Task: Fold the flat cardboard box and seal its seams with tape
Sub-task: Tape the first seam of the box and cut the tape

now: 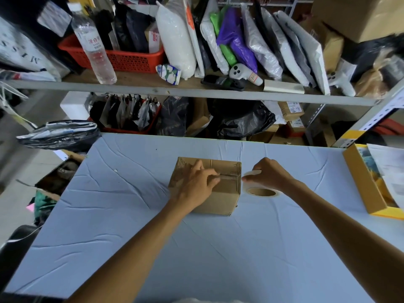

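A small brown cardboard box (223, 197) stands folded up in the middle of the table, flaps closed on top. My left hand (196, 184) lies flat on the top of the box, fingers pressing along the centre seam where a strip of clear tape runs toward the right edge. My right hand (267, 173) is just right of the box and grips a roll of clear tape (261, 191) with a brown cardboard core, held close to the box's right edge. The tape strip spans from the roll to the box top.
A light blue cloth covers the table (131, 215). An open yellow-brown box (367, 184) with papers sits at the right edge. A dark plastic bag (59, 134) lies at the far left corner. Metal shelves (196, 90) packed with parcels, a bottle and a red basket stand behind.
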The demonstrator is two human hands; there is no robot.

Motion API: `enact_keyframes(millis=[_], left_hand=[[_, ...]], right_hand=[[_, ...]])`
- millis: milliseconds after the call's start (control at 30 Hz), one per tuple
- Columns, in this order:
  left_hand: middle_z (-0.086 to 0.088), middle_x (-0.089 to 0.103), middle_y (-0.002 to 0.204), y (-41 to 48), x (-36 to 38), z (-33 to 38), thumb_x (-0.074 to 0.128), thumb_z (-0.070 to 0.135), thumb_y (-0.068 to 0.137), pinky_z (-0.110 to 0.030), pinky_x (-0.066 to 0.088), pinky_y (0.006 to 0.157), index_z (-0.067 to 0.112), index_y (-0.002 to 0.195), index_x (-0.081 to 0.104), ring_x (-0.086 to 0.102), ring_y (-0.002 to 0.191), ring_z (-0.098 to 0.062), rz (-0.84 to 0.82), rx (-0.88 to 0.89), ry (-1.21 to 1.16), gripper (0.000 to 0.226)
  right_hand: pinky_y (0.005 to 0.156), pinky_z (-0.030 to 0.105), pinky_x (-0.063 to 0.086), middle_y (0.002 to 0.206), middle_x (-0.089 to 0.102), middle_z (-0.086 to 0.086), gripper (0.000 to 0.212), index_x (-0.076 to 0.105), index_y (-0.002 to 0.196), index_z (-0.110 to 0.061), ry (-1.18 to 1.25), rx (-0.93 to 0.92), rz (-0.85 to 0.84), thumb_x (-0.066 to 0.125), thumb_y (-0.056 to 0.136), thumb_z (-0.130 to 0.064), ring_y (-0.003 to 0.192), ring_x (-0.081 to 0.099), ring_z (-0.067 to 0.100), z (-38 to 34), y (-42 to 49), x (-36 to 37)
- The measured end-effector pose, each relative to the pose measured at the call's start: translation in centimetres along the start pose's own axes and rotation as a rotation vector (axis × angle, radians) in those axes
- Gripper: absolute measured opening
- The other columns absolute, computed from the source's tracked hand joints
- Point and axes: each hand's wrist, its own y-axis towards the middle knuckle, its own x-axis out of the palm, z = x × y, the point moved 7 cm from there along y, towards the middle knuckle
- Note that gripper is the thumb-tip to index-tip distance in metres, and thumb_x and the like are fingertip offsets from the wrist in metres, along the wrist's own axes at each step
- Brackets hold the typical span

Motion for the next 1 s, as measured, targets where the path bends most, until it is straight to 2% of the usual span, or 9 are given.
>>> enact_keyframes(millis=[133, 233, 300, 433, 600, 667, 767, 900, 1000], left_hand=[[0.002, 0.05, 0.096, 0.5, 0.6, 1.6, 0.076, 0.034, 0.077, -0.028, 0.044, 0.079, 0.008, 0.085, 0.068, 0.048, 0.09, -0.014, 0.161, -0.045, -0.207, 0.028], [-0.003, 0.055, 0.099, 0.7, 1.4, 1.7, 0.081, 0.032, 0.071, -0.038, 0.047, 0.087, 0.012, 0.09, 0.073, 0.052, 0.097, -0.02, 0.201, -0.101, -0.296, 0.029], [-0.003, 0.054, 0.101, 0.9, 1.9, 2.0, 0.08, 0.045, 0.067, -0.04, 0.047, 0.087, 0.018, 0.091, 0.073, 0.053, 0.099, -0.023, 0.194, -0.143, -0.284, 0.037], [-0.004, 0.052, 0.107, 1.7, 3.1, 2.8, 0.078, 0.057, 0.061, -0.043, 0.047, 0.085, 0.024, 0.088, 0.064, 0.05, 0.102, -0.026, 0.192, -0.264, -0.239, 0.046], [0.0, 0.051, 0.106, 2.4, 3.4, 1.8, 0.084, 0.049, 0.058, -0.034, 0.033, 0.088, 0.028, 0.082, 0.061, 0.041, 0.107, -0.025, 0.182, -0.385, -0.23, 0.039], [0.004, 0.051, 0.099, 2.4, 3.4, 1.7, 0.083, 0.049, 0.058, -0.036, 0.031, 0.091, 0.028, 0.081, 0.06, 0.039, 0.103, -0.019, 0.179, -0.359, -0.241, 0.038], [0.006, 0.049, 0.097, 2.4, 3.6, 1.9, 0.08, 0.051, 0.06, -0.034, 0.025, 0.087, 0.029, 0.081, 0.058, 0.036, 0.099, -0.017, 0.165, -0.283, -0.213, 0.037], [0.004, 0.043, 0.106, 3.3, 3.1, 1.4, 0.079, 0.054, 0.059, -0.029, 0.027, 0.085, 0.036, 0.096, 0.058, 0.037, 0.105, -0.021, 0.118, -0.22, -0.129, 0.046], [0.007, 0.033, 0.122, 3.4, 3.8, 2.5, 0.078, 0.064, 0.054, -0.032, 0.029, 0.099, 0.044, 0.129, 0.046, 0.03, 0.117, -0.019, -0.097, -0.012, -0.086, 0.085]], right_hand=[[0.053, 0.024, 0.037, 0.086, 0.065, 0.005, 0.043, 0.072, 0.09, -0.012, -0.012, -0.046, 0.005, 0.074, 0.073, -0.052, 0.077, 0.061, 0.022, -0.7, -0.5, -0.2], [0.056, 0.031, 0.047, 0.089, 0.068, 0.007, 0.04, 0.071, 0.094, -0.011, -0.014, -0.067, -0.017, 0.07, 0.079, -0.048, 0.078, 0.063, 0.023, -0.7, -0.6, -0.1], [0.068, 0.038, 0.055, 0.094, 0.071, 0.009, 0.031, 0.073, 0.097, -0.009, -0.004, -0.107, -0.051, 0.067, 0.084, -0.037, 0.079, 0.065, 0.024, -0.7, -0.6, -0.1], [0.076, 0.037, 0.058, 0.099, 0.072, 0.008, 0.026, 0.074, 0.103, -0.01, 0.054, -0.133, -0.079, 0.067, 0.086, -0.028, 0.083, 0.067, 0.022, -0.3, -0.6, -0.1], [0.055, 0.023, 0.041, 0.095, 0.066, 0.006, 0.049, 0.07, 0.108, -0.01, 0.035, -0.06, -0.16, 0.073, 0.077, -0.047, 0.08, 0.058, 0.02, 1.1, 0.7, 0.4], [0.057, 0.026, 0.037, 0.093, 0.058, 0.005, 0.058, 0.062, 0.106, -0.011, -0.007, 0.06, -0.188, 0.074, 0.071, -0.055, 0.08, 0.054, 0.022, 2.9, 1.0, 1.2], [0.055, 0.032, 0.036, 0.079, 0.055, 0.005, 0.055, 0.052, 0.079, -0.013, -0.042, 0.156, -0.165, 0.072, 0.067, -0.063, 0.071, 0.054, 0.022, 4.9, 0.6, 2.5], [0.082, 0.035, 0.045, 0.122, 0.059, 0.005, 0.055, 0.064, 0.115, -0.016, 0.282, 0.067, -0.228, 0.075, 0.073, -0.051, 0.11, 0.057, 0.027, 4.8, 0.2, 3.5], [0.087, 0.041, 0.048, 0.117, 0.064, 0.008, 0.035, 0.066, 0.115, -0.02, 0.398, -0.002, -0.283, 0.071, 0.083, -0.032, 0.105, 0.061, 0.028, 4.4, -0.4, 3.6]])
